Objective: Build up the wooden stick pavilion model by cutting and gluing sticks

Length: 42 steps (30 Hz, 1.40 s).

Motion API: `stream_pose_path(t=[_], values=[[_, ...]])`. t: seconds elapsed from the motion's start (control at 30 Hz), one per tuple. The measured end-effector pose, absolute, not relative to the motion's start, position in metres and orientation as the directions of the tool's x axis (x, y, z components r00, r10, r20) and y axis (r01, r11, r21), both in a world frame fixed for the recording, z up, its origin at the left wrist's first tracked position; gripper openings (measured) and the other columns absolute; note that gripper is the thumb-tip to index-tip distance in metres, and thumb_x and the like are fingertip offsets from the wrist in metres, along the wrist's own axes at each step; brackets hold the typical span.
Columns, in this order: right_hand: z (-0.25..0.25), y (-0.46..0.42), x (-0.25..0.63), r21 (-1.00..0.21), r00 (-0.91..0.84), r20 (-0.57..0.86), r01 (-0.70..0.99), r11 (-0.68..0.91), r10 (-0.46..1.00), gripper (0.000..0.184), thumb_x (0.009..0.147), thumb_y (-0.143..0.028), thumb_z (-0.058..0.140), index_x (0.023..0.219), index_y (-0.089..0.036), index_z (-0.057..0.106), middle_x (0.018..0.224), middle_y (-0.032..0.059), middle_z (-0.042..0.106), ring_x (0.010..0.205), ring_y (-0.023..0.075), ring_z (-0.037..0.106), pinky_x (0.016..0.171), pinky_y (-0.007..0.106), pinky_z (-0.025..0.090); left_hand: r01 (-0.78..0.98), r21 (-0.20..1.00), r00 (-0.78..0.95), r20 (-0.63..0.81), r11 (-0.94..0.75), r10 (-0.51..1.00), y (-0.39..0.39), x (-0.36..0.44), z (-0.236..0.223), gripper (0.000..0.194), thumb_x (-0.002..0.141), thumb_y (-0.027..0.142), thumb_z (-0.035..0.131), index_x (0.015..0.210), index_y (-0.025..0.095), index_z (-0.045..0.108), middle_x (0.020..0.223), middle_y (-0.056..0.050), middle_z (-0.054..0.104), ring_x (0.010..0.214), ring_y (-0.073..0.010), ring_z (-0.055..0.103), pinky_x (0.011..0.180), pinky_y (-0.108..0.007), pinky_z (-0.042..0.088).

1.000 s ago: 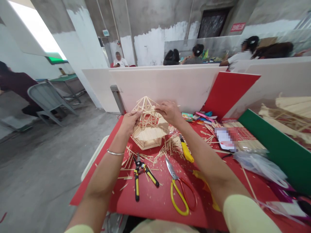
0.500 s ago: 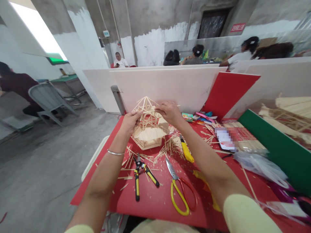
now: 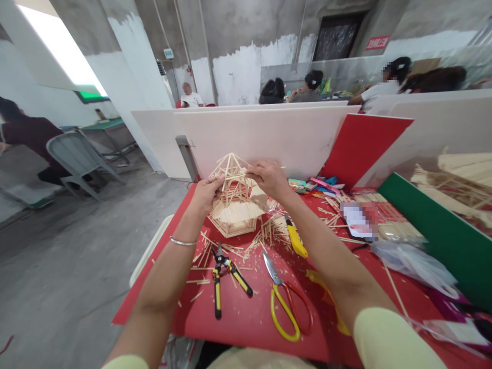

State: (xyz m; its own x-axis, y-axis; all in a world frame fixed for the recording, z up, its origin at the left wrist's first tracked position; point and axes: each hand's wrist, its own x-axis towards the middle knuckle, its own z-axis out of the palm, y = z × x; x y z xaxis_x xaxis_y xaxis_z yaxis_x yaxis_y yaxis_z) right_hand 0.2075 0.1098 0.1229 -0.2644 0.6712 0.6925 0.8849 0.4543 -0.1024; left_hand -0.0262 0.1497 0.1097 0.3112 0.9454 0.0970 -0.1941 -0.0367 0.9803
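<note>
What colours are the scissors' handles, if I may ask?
The scissors' handles are yellow and red, clearest in the head view.

No lettering can be made out with certainty. A red sign [image 3: 377, 42] on the far grey wall [image 3: 246, 23], beside the dark opening [image 3: 338, 36], bears one line of pale characters, seemingly Chinese, too small and soft to read surely. Pixel blocks hide whatever is on the white panel [image 3: 355, 219] and part of the red-marked stick packs [image 3: 402, 218], while the small green packet [image 3: 297, 184] shows only unreadable coloured marks.
</note>
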Motion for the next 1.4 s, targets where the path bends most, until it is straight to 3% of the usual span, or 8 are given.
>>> stream_pose_path(t=[0.67, 1.17, 1.23, 1.3, 1.4], values=[[0.125, 0.107, 0.206, -0.042, -0.274, 0.707, 0.904, 0.426, 0.652, 0.029, 0.099, -0.039, 0.052, 0.102, -0.023, 0.076, 0.091, 0.0079, 0.069, 0.088, 0.0224, 0.056, 0.081, 0.035, 0.037, -0.183, 0.983, 0.315, 0.09, -0.032, 0.945, 0.149, -0.024, 0.112, 0.037, 0.059, 0.041, 0.087, 0.072, 0.013, 0.067, 0.047, 0.008, 0.042, 0.039, -0.0021, 0.028, 0.04, -0.02, 0.015], [0.127, 0.106, 0.205, -0.072, -0.278, 0.704, 0.887, 0.455, 0.653, 0.036, 0.099, -0.045, 0.049, 0.101, -0.02, 0.075, 0.093, 0.0094, 0.069, 0.091, 0.0224, 0.057, 0.084, 0.035, 0.039, -0.138, 0.988, 0.284, 0.103, -0.066, 0.953, 0.148, -0.023, 0.111, 0.032, 0.064, 0.041, 0.084, 0.074, 0.015, 0.068, 0.053, 0.005, 0.046, 0.044, -0.0048, 0.03, 0.044, -0.023, 0.018], [0.126, 0.107, 0.205, -0.081, -0.282, 0.704, 0.88, 0.468, 0.652, 0.035, 0.099, -0.044, 0.05, 0.101, -0.019, 0.075, 0.092, 0.0094, 0.069, 0.09, 0.0223, 0.057, 0.085, 0.035, 0.04, -0.083, 0.98, 0.179, 0.195, -0.182, 0.964, 0.143, -0.022, 0.113, 0.027, 0.068, 0.038, 0.081, 0.079, 0.016, 0.071, 0.057, 0.003, 0.049, 0.049, -0.0076, 0.037, 0.047, -0.024, 0.025], [0.126, 0.108, 0.205, -0.086, -0.284, 0.708, 0.874, 0.479, 0.646, 0.034, 0.099, -0.042, 0.05, 0.1, -0.019, 0.075, 0.091, 0.0094, 0.068, 0.09, 0.0225, 0.056, 0.085, 0.035, 0.04, 0.035, 0.92, 0.001, 0.39, -0.39, 0.921, 0.135, -0.023, 0.117, 0.023, 0.073, 0.035, 0.078, 0.087, 0.017, 0.073, 0.067, -0.001, 0.055, 0.059, -0.012, 0.045, 0.055, -0.026, 0.035], [0.126, 0.107, 0.206, -0.087, -0.286, 0.722, 0.865, 0.493, 0.63, 0.031, 0.1, -0.039, 0.05, 0.1, -0.02, 0.074, 0.091, 0.0093, 0.068, 0.09, 0.0228, 0.055, 0.086, 0.036, 0.039, 0.303, 0.699, -0.086, 0.696, -0.647, 0.712, 0.12, -0.024, 0.125, 0.018, 0.081, 0.033, 0.072, 0.094, 0.021, 0.074, 0.091, -0.008, 0.062, 0.085, -0.0208, 0.055, 0.076, -0.033, 0.043]])
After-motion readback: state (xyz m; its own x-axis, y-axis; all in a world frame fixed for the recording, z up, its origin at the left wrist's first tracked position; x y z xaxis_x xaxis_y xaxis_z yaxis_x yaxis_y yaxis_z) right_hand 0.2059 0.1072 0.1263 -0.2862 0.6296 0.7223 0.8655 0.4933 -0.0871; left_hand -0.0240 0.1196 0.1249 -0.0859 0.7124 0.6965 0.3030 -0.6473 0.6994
